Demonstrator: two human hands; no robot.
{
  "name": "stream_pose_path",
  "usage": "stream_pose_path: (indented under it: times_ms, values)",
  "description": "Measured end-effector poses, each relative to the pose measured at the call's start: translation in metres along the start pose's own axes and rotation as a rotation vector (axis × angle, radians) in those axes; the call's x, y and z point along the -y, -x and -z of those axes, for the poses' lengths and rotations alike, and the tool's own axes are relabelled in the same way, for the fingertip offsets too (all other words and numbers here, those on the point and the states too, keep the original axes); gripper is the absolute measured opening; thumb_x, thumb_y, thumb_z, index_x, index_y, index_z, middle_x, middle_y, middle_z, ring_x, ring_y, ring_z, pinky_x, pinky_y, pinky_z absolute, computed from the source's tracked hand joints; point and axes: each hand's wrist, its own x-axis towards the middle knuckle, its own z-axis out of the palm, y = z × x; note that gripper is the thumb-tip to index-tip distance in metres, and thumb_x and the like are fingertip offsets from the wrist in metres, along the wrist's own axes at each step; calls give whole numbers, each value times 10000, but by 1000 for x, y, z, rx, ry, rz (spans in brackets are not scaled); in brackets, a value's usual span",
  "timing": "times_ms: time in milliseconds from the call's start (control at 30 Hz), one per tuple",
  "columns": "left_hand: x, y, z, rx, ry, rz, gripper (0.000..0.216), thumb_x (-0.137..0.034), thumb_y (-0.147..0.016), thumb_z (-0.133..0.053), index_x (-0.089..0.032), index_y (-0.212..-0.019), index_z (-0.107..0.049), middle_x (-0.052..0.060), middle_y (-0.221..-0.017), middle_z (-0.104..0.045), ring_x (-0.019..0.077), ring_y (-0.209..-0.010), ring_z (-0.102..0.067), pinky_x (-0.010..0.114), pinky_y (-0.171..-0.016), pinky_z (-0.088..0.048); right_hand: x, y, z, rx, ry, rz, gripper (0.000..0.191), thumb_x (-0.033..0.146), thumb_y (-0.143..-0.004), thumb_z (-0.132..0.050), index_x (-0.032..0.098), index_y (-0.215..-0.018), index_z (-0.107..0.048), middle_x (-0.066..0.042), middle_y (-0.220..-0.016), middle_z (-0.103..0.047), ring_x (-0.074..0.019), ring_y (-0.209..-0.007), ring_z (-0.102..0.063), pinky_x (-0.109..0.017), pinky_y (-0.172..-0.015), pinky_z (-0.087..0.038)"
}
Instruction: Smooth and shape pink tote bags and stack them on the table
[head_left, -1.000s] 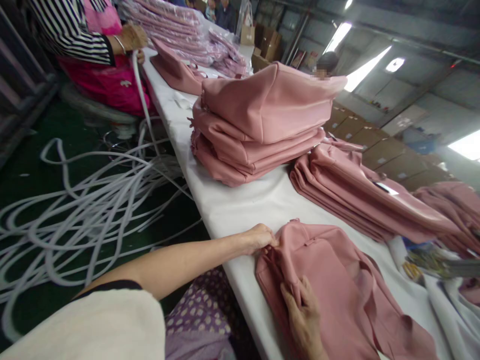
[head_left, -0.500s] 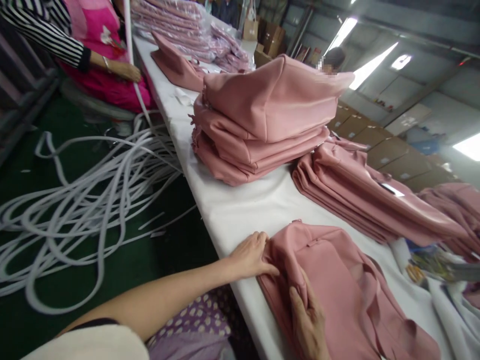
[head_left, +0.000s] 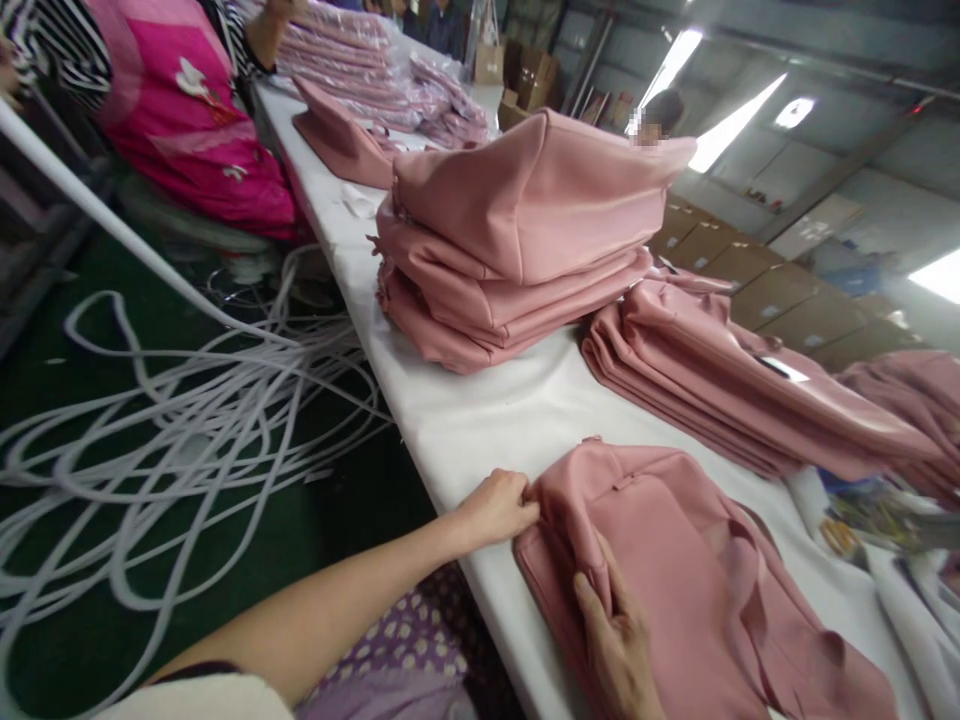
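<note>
A flat pink leather bag (head_left: 675, 560) lies on the white table (head_left: 495, 420) right in front of me. My left hand (head_left: 496, 507) pinches the bag's near corner at its left edge. My right hand (head_left: 616, 640) presses down on the bag's near side, thumb hooked over a fold of the leather. A strap of the same pink runs across the bag towards the right.
A tall stack of pink bags (head_left: 517, 240) stands further along the table, a lower pile (head_left: 720, 390) to its right. White cord (head_left: 165, 430) is tangled on the green floor at left. A person in a pink apron (head_left: 187, 110) sits at far left. Cardboard boxes (head_left: 750, 280) line the right.
My left hand has curled tighter on the bag's corner. My right hand stayed on the bag. The person at far left has raised the white cord, which now runs taut across the left side.
</note>
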Motion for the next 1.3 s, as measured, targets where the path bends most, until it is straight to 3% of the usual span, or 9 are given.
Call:
stream_pose_path:
  times_ms: [133,333,600,733,833,1033,1300]
  values:
    - [-12,-12,10,111,-101,-45,129,-245,-654,-573,-142,-662,-651,70,-660,-657,190,-608,-600,258,-523,-400,2,0,-1,-2,17,4,525,460,-876,-557,219,-1340,-508,-61,-1378,-502,-268,-1298,-425,-425,-1106,-344]
    - [-17,-24,16,267,-142,-66,180,-311,-666,-631,-140,-697,-677,41,-609,-635,171,-576,-587,231,-494,-400,-1,0,-3,-15,16,-6,532,468,-866,-569,217,-1331,-511,-68,-1375,-505,-265,-1292,-432,-429,-1103,-350]
    - [-1,-11,4,114,-126,-43,199,-276,-736,-498,-165,-788,-654,64,-797,-685,190,-740,-628,249,-605,-438,0,0,-3,-45,33,2,529,462,-852,-583,209,-1314,-534,-76,-1349,-532,-276,-1265,-464,-440,-1084,-376]
    - [-4,-1,9,103,-117,-19,268,-384,-736,-535,-153,-817,-645,83,-805,-685,209,-729,-631,269,-598,-453,2,0,-3,-57,24,28,517,449,-848,-594,213,-1305,-545,-76,-1338,-542,-276,-1254,-478,-448,-1077,-386]
    - [-12,-3,16,183,-115,-43,173,-302,-703,-544,-152,-707,-632,78,-731,-674,204,-696,-633,265,-596,-465,2,0,-4,-64,29,24,527,445,-848,-596,216,-1319,-532,-76,-1344,-536,-277,-1255,-475,-459,-1084,-374]
    - [-23,-25,35,494,-75,13,156,-199,-705,-505,-149,-614,-622,32,-537,-630,158,-487,-598,241,-485,-490,3,0,-4,-53,45,12,538,460,-852,-587,204,-1322,-523,-79,-1356,-524,-269,-1268,-459,-445,-1087,-366]
    - [-39,-32,34,415,-236,-112,58,-192,-633,-653,-137,-635,-669,66,-590,-643,232,-643,-641,308,-635,-528,2,-1,-5,-54,66,76,525,423,-863,-585,212,-1338,-509,-78,-1366,-515,-270,-1258,-469,-443,-1086,-366]
